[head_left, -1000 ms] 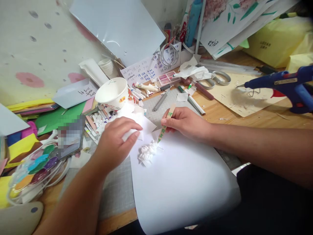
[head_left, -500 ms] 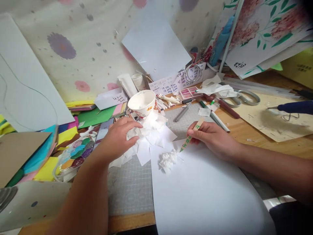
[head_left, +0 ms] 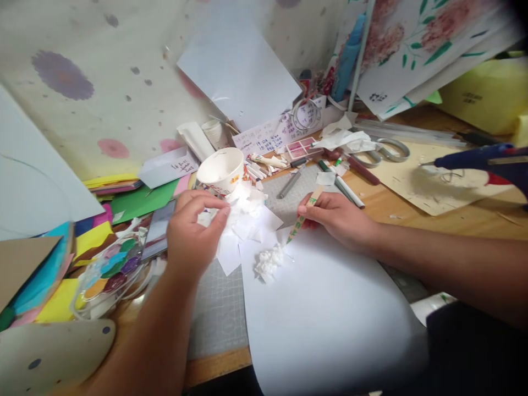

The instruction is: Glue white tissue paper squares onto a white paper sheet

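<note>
My right hand (head_left: 336, 217) grips a pale stick (head_left: 306, 213) with green markings, its pointed end angled down. That end is beside a cluster of crumpled white paper bits (head_left: 269, 263) on a large white sheet (head_left: 330, 308). My left hand (head_left: 196, 228) has its thumb and index fingertips brought together at the left side of a pile of white tissue pieces (head_left: 245, 212); I cannot make out what is between them. Behind the pile a white paper bowl (head_left: 221, 170) stands.
A grey cutting mat (head_left: 218, 313) lies under the sheet. To the right are scissors (head_left: 390, 153), markers (head_left: 346, 190) and a blue glue gun (head_left: 474, 159). At left sit a paint palette (head_left: 113, 267) and coloured papers (head_left: 94, 242). A white board (head_left: 243, 77) leans behind.
My left thumb and index finger have closed together beside the tissue pile. My right hand keeps the stick by the crumpled bits. The whole view has shifted.
</note>
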The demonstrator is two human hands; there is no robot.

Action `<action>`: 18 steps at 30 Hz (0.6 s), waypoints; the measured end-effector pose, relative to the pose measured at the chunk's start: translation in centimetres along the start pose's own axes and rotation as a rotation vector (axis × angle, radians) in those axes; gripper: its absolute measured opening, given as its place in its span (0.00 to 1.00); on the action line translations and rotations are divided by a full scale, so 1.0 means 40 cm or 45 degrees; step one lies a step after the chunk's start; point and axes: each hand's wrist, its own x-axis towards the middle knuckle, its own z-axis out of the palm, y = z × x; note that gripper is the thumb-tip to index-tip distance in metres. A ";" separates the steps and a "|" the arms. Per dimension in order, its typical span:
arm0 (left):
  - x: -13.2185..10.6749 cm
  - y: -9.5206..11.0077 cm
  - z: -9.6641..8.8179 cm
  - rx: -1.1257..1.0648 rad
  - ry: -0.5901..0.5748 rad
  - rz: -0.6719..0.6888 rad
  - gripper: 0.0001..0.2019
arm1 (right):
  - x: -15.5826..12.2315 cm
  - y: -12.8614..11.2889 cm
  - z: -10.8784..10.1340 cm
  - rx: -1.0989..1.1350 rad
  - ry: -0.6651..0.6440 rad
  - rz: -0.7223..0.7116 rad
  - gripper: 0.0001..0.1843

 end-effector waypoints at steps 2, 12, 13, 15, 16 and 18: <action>-0.018 0.054 0.032 -0.092 -0.209 0.129 0.03 | 0.002 -0.003 0.001 0.037 0.041 -0.003 0.10; -0.046 0.098 0.093 -0.145 -0.748 0.190 0.05 | 0.001 0.002 -0.009 0.283 0.311 -0.084 0.08; -0.046 0.096 0.093 -0.150 -0.753 0.190 0.05 | -0.001 0.001 -0.009 0.273 0.279 -0.093 0.08; -0.046 0.094 0.092 -0.157 -0.767 0.189 0.05 | -0.004 -0.004 -0.008 0.206 0.197 -0.100 0.07; -0.047 0.094 0.091 -0.160 -0.775 0.189 0.05 | -0.005 -0.007 -0.008 0.155 0.157 -0.100 0.08; -0.050 0.093 0.091 -0.162 -0.790 0.196 0.05 | -0.007 -0.013 -0.007 0.052 0.087 -0.094 0.08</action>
